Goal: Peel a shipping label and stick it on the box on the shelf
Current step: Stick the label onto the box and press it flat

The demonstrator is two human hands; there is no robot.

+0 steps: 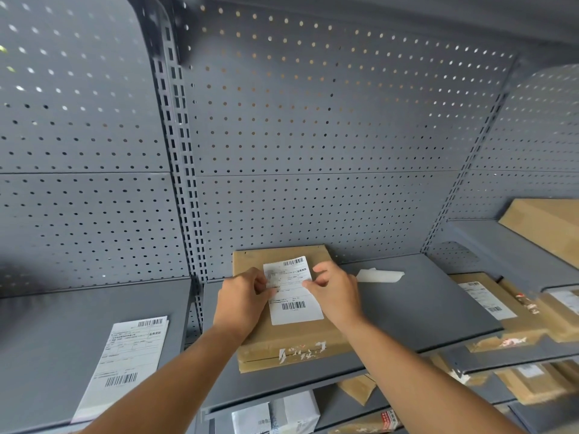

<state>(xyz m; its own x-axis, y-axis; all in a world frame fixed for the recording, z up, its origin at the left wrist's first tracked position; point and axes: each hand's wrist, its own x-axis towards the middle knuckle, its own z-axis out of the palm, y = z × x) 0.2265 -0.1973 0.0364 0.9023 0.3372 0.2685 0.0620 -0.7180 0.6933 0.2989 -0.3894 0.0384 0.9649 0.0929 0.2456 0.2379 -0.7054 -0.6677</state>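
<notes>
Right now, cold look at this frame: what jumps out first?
Two hands, left and right, meet at centre, pinching the sides of a white shipping label lying on a flat cardboard box on the grey shelf. A stack of more labels sits on the shelf at lower left, and a white strip of paper lies just right of the box. Labelled parcels crowd the right edge.

A flat brown cardboard box lies on the grey middle shelf, against its far wall. A white shipping label with two barcodes lies on its top, seemingly partly stuck.
</notes>
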